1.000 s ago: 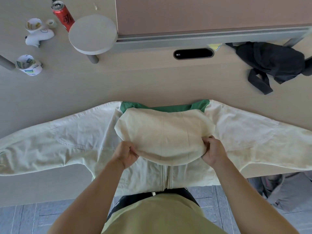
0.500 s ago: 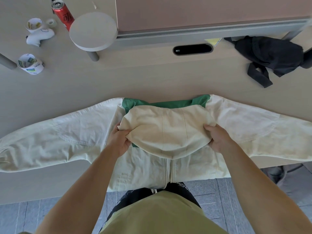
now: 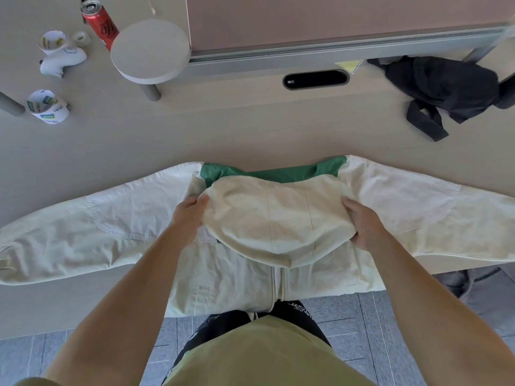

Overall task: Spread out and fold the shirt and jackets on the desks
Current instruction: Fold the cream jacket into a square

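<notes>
The hood [image 3: 278,218] of a cream hooded jacket [image 3: 237,285] is being held at both of its sides. Its left edge is being pinched by the left hand [image 3: 188,218], with fingers and thumb closed on the cloth. Its right edge is being gripped in the same way by the right hand [image 3: 365,228], whose fingers are curled round the fabric. Between the two grips the hood is being held turned down over the jacket's chest, slightly puffed rather than flat.

Just beyond the grips, on the side away from the person, the green lining [image 3: 273,174] is being shown at the neck. Nearer the person than the grips, the zip [image 3: 278,285] is being seen closed, and the hem is hanging over the near edge of the desk [image 3: 209,129].

Outward from the left grip the left-side sleeve [image 3: 83,232] is being left stretched flat along the desk. Outward from the right grip the right-side sleeve [image 3: 432,213] is being left spread likewise.

Well beyond the right grip a black garment [image 3: 446,87] is lying crumpled on the desk. Well beyond the left grip a red drinks can [image 3: 100,22] is standing just beside a round grey stand [image 3: 150,50], and a small white printed cup [image 3: 48,105] is standing further out to the left.
</notes>
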A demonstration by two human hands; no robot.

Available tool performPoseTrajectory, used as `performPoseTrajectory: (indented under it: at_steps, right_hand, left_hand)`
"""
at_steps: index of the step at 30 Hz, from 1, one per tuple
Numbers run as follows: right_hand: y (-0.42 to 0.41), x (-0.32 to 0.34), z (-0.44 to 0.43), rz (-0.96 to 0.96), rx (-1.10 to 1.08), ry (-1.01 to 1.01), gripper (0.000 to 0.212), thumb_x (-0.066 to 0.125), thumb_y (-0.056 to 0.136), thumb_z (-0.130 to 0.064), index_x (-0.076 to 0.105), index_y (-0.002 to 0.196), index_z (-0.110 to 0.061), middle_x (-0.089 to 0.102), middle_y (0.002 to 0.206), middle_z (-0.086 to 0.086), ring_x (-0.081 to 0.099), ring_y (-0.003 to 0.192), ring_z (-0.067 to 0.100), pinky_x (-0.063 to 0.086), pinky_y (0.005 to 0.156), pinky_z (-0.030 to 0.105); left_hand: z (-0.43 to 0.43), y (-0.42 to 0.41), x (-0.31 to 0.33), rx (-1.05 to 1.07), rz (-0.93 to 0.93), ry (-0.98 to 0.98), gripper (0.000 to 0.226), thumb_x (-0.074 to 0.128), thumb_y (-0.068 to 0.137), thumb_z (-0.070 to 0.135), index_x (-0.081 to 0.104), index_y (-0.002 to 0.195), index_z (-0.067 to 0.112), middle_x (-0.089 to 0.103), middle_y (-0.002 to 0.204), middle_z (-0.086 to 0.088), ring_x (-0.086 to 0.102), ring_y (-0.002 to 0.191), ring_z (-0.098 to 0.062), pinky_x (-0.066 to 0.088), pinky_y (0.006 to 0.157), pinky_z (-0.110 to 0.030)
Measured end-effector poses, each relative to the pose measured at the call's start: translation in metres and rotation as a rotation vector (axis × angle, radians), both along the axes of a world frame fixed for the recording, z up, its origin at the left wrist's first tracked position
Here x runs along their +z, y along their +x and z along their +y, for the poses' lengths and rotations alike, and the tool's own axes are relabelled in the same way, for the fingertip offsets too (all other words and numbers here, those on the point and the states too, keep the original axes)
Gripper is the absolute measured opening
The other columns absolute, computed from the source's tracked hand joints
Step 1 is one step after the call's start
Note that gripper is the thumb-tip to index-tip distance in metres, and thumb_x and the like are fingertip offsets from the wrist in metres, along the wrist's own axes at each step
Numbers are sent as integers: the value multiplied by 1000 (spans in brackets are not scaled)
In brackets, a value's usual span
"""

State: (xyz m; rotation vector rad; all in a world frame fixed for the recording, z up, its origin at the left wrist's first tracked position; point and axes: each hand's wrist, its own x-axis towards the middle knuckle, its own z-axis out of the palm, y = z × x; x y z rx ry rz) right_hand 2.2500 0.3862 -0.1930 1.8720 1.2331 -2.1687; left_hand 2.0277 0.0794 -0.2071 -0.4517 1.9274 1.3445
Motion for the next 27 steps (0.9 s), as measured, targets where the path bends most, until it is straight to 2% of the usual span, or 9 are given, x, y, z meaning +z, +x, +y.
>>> performPoseTrajectory:
  at_steps: [4, 6, 9, 12, 14, 16, 18, 21, 27]
  right_hand:
    - [3, -11, 1, -56, 84, 24, 35, 65, 96, -27, 59, 129, -17, 69, 116, 9, 66, 105, 32, 58, 82, 45]
    - [2, -13, -1, -161, 220, 145, 35, 61, 98, -20, 59, 132, -17, 68, 112, 7, 66, 101, 30, 59, 79, 44]
    - [-6, -6, -10, -385, 481, 486, 42, 54, 91, -12, 53, 134, -11, 60, 111, 4, 58, 100, 28, 53, 80, 41]
    - [-18, 3, -19, -538, 736, 1021, 52, 60, 85, -15, 43, 134, -12, 49, 131, 13, 48, 117, 35, 45, 94, 46]
    - [-33, 4, -20, -390, 958, 1301, 52, 59, 88, -15, 46, 138, -13, 43, 143, 13, 38, 133, 34, 38, 107, 46]
    - [-56, 1, -13, -251, 1191, 1406, 50, 54, 94, -17, 45, 142, -11, 37, 152, 12, 26, 145, 32, 29, 118, 46]
    - [-79, -3, -7, -280, 1401, 1377, 50, 45, 101, -25, 38, 147, -8, 31, 157, 12, 20, 149, 31, 24, 121, 45]
    - [-89, -8, -9, -554, 1501, 1246, 61, 29, 104, -45, 39, 146, -1, 41, 149, 21, 38, 138, 35, 39, 111, 43]
    - [-59, -40, -35, -725, 1141, 995, 100, 19, 94, -71, -1, 155, 6, -1, 161, 33, 6, 149, 48, 16, 122, 51]
  left_hand:
    - [8, -4, 0, 267, -71, 279, 10, 58, 100, 16, 67, 104, 12, 67, 116, -9, 65, 106, -23, 55, 93, -41]
    - [13, -5, 2, 275, -30, 180, 12, 59, 99, 15, 68, 106, 12, 68, 111, -6, 64, 107, -25, 56, 89, -37]
    - [21, -1, 6, 0, 265, -282, 28, 53, 91, 9, 60, 118, 10, 61, 107, -3, 58, 103, -26, 47, 77, -31]
    - [28, 3, 7, -438, 826, -525, 40, 57, 78, -1, 59, 117, 8, 59, 114, -7, 50, 111, -32, 40, 96, -40]
    - [42, 0, 5, -677, 1119, -499, 39, 64, 77, 2, 62, 115, 5, 61, 116, -13, 52, 113, -36, 42, 97, -46]
    - [64, -7, 9, -912, 1202, -507, 33, 61, 84, 11, 62, 117, 7, 61, 119, -12, 53, 119, -34, 42, 100, -45]
    - [88, -7, 16, -1106, 1039, -680, 37, 50, 95, 29, 56, 126, 9, 57, 126, -11, 50, 124, -30, 40, 105, -44]
    - [107, 2, 19, -1071, 624, -1049, 64, 38, 98, 52, 45, 137, 1, 54, 129, -19, 54, 118, -33, 45, 98, -43]
    - [85, 27, -8, -766, 182, -995, 118, 29, 87, 81, -16, 151, -7, -16, 161, -27, -4, 151, -41, 14, 122, -54]
